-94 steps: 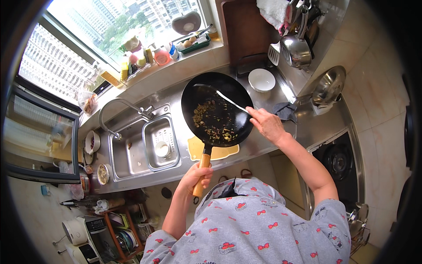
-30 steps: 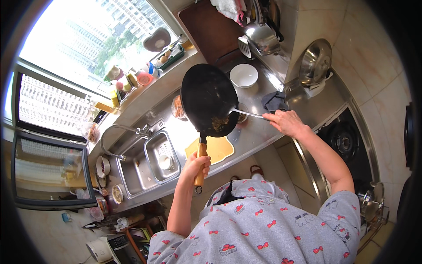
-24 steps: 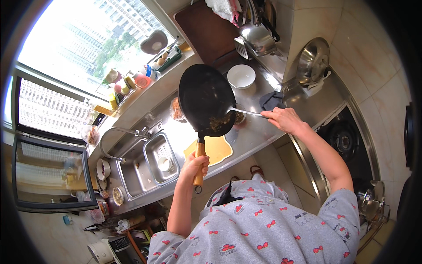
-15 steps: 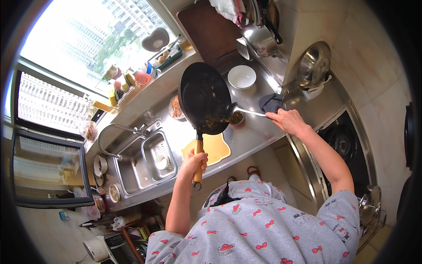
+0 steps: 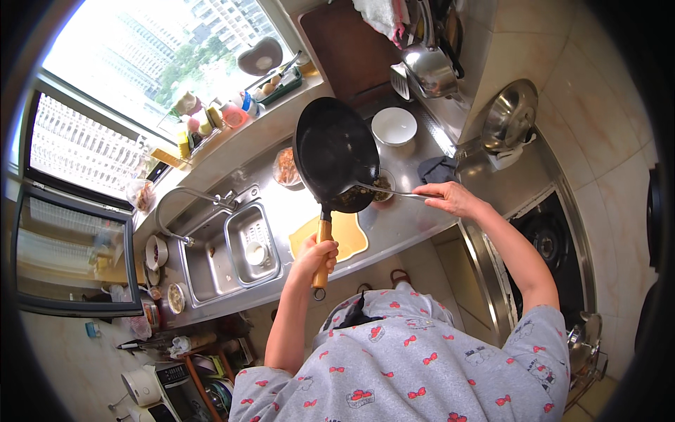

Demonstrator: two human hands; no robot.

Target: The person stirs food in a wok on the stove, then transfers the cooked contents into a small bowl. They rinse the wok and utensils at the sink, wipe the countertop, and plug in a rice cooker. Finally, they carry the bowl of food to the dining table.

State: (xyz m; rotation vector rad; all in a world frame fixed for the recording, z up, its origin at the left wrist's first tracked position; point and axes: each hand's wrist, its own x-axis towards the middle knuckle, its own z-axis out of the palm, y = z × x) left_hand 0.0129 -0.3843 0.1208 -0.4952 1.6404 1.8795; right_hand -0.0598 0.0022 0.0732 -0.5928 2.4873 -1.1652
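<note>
My left hand [image 5: 315,259] is closed round the wooden handle of a black wok [image 5: 336,144]. The wok is held up over the steel counter, its right side above a small bowl [image 5: 384,184] that contains dark chopped food. More dark chopped food [image 5: 351,200] lies inside the wok, by the rim nearest me. In my right hand [image 5: 452,200], a long-handled metal cooking utensil [image 5: 399,193] reaches left over the bowl, and its head is in the wok at the food. The wok covers part of the bowl, and the exact shape of the utensil's head is unclear.
A white bowl [image 5: 394,126] and a dark cloth [image 5: 437,170] stand right of the wok. Under it lies a yellow cutting board [image 5: 351,243]; a bagged reddish food [image 5: 287,167] is at its left. A double sink [image 5: 247,243] sits left, a stove [image 5: 545,239] right.
The utensil's head has moved left from the wok's right rim to the food inside. The wok stays over the bowl, with less food showing at its rim. The view has shifted slightly.
</note>
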